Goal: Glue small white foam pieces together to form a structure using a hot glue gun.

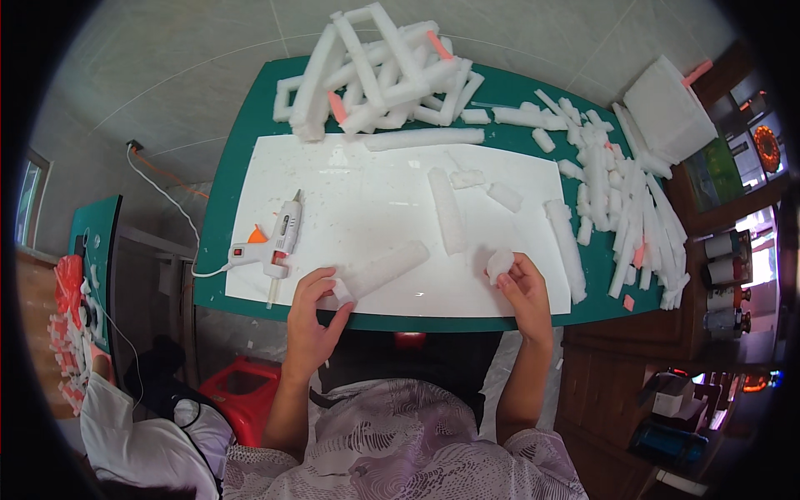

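While both of your hands are over the near edge of the white sheet (358, 200), the step in hand looks like readying foam pieces for joining, judging by the glue gun (271, 250) lying idle and the openwork foam frames (367, 71) piled at the far side of the green tabletop (212, 275). Your left hand (308, 329) pinches a small foam block (342, 292) between thumb and fingers, at the lower-left end of a long foam bar (387, 268); you cannot tell from this view whether block and bar are joined or merely touching. Your right hand (530, 298) grips a stubby foam chunk (500, 264), thumb on the near side, fingers curled behind, with the chunk standing out past the fingertips toward your left.

The next move probably calls for turning the chunk so a flat face meets the bar, keeping your left pinch steady; squeezing hard could dent such soft-looking material. For glue, you would need to free a hand, since the gun rests just left of your left hand, touched by neither. The bar slants away from your left fingers toward the sheet's middle, well apart from your right hand.
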{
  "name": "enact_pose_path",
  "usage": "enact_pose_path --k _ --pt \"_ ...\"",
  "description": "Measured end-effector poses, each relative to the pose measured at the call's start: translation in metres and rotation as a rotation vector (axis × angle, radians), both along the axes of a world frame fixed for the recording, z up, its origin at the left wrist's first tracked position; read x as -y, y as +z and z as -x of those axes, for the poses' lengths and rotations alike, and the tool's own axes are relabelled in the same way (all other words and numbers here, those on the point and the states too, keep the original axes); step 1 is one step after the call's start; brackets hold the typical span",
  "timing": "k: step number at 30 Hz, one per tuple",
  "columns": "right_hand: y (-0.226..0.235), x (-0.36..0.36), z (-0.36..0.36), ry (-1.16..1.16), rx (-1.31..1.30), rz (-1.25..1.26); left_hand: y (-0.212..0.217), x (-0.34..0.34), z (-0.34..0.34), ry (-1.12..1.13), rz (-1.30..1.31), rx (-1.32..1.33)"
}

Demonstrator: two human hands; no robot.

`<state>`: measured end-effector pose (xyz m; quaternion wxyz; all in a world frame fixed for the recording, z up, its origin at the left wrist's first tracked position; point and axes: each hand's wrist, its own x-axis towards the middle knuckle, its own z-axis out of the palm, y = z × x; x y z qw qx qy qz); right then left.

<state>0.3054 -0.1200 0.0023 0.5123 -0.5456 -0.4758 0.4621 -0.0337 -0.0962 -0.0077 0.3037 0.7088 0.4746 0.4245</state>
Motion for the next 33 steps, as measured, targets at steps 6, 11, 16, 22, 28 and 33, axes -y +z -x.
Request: enact_pose_path --k 6,11,16,22,28,33 --pt "0.008 -0.001 0.001 -0.020 -0.523 0.075 -0.004 -0.001 0.000 0.021 -0.048 0.008" --pt "0.001 0.001 0.002 -0.096 -0.650 0.117 -0.005 -0.001 0.000 0.016 -0.057 0.020" --pt "-0.006 -0.001 0.003 -0.058 -0.666 0.106 -0.006 -0.002 0.002 0.012 -0.050 0.023" --pt "-0.004 -0.002 0.006 -0.083 -0.542 0.071 -0.002 -0.002 0.001 -0.001 -0.050 0.008" --pt "0.003 -0.003 0.016 -0.216 -0.168 0.003 -0.002 -0.003 0.001 -0.017 -0.056 -0.003" --pt "0.008 -0.005 0.014 -0.264 0.407 -0.039 -0.003 -0.001 0.001 -0.012 -0.070 -0.007"
